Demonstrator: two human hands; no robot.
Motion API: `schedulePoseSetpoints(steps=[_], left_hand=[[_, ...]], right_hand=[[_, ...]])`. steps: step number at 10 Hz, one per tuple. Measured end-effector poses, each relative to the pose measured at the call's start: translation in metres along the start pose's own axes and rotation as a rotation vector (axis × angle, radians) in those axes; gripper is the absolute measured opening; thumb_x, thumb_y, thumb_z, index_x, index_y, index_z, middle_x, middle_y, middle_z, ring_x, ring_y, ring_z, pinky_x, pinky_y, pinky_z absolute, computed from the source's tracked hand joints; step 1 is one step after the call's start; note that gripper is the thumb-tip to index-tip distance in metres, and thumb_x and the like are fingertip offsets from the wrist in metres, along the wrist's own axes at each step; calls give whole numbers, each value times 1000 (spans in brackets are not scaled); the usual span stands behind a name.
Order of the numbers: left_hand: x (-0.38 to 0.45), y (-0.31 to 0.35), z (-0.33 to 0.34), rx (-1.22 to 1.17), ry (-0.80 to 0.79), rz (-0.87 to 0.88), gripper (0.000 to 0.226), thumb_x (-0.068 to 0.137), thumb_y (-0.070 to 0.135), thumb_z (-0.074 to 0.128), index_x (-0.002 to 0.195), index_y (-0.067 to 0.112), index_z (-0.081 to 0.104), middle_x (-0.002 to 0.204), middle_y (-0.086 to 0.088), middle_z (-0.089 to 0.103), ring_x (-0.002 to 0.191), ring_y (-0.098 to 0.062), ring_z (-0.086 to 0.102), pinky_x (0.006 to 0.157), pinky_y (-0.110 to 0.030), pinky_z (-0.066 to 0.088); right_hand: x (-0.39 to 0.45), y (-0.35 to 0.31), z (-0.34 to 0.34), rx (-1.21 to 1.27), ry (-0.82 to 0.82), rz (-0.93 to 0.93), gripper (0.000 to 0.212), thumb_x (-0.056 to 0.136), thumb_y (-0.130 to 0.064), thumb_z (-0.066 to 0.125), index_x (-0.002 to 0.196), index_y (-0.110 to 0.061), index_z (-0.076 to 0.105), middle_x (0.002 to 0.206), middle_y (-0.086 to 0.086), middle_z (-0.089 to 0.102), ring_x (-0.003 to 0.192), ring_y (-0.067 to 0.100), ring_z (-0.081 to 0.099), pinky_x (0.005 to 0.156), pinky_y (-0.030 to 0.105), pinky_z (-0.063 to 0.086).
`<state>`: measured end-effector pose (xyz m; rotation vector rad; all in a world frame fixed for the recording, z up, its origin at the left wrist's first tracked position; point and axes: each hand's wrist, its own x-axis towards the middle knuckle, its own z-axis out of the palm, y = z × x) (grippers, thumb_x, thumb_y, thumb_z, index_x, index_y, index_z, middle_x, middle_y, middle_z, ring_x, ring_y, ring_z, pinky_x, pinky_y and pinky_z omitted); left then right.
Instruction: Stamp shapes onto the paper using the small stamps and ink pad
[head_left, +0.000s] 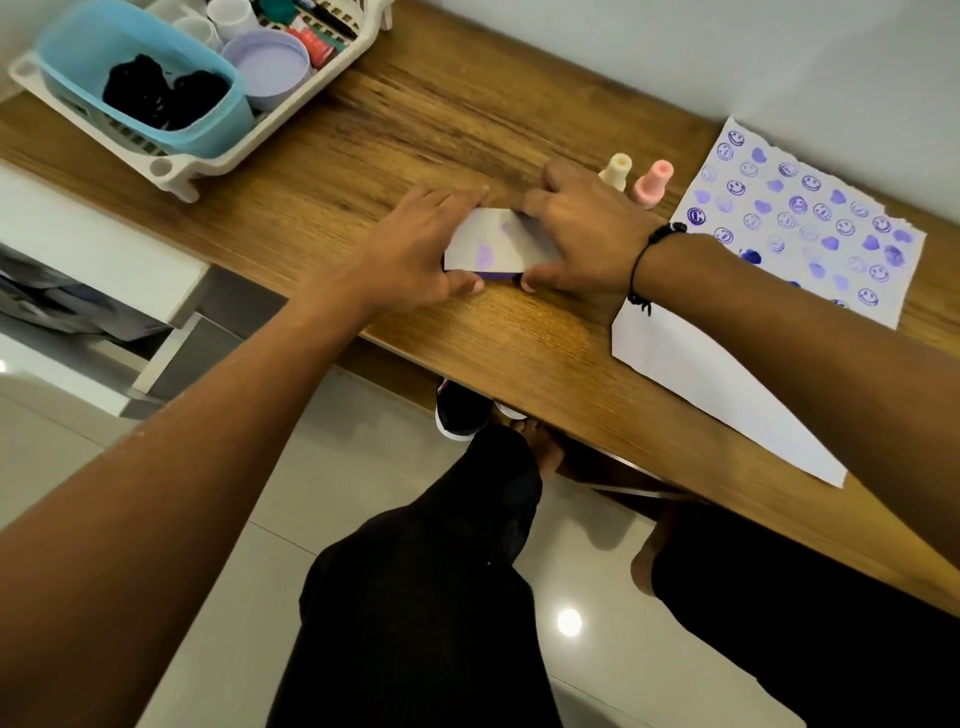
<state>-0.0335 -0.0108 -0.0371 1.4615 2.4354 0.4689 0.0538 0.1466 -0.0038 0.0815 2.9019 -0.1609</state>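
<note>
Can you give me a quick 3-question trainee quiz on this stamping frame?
1. True or false: both small stamps, cream stamp and pink stamp, stand upright on the desk.
2. Which hands touch the ink pad? A) left hand only B) right hand only C) both
3. Fill in: the prints on the paper are ___ in colour.

Key: 1 true; 2 C; 3 purple.

Counted on the wooden desk (426, 130): two small stamps, one cream stamp (616, 171) and one pink stamp (653, 183); one stamped paper (800, 223); one ink pad (496, 277) under one white cover (501, 241). One white rack (171, 166) holds one blue tub (218, 130) and one lilac lid (267, 65). Two hands present: left hand (415, 249), right hand (582, 234).
</note>
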Motion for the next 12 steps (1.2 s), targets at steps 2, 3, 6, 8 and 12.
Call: schedulePoseSetpoints(steps=[2, 3, 6, 8, 12], left_hand=[[-5, -1, -1, -34, -10, -21, 82, 77, 37, 68, 144, 8, 28, 146, -13, 38, 135, -27, 30, 108, -31, 23], [-7, 0, 2, -20, 32, -20, 71, 83, 30, 63, 143, 8, 32, 149, -11, 38, 138, -25, 30, 109, -26, 19], [-7, 5, 7, 16, 27, -56, 67, 86, 27, 59, 143, 8, 31, 151, -10, 35, 141, -22, 27, 112, -29, 19], [-8, 5, 5, 36, 12, -47, 65, 89, 27, 55, 144, 7, 28, 154, -11, 28, 144, -22, 22, 114, -34, 21], [-13, 10, 3, 112, -50, -54, 79, 89, 39, 51, 147, 5, 12, 158, -13, 12, 147, -23, 6, 117, -33, 5]], right_hand=[[2, 1, -1, 20, -30, 1, 62, 77, -37, 71, 127, -7, 48, 127, 18, 44, 110, 32, 49, 89, 38, 46], [5, 0, -2, -7, -48, 0, 64, 75, -36, 73, 126, -6, 48, 127, 19, 44, 111, 33, 49, 88, 38, 46], [5, -7, -3, -66, -70, 17, 58, 75, -33, 74, 118, -1, 51, 121, 21, 51, 106, 35, 52, 86, 39, 47], [-1, -9, 0, -66, 1, 11, 53, 80, -31, 69, 119, 0, 52, 123, 22, 50, 107, 36, 53, 86, 38, 46], [-2, -11, -5, -128, -65, 3, 65, 79, -36, 69, 125, 3, 45, 125, 23, 51, 110, 36, 53, 91, 42, 47]])
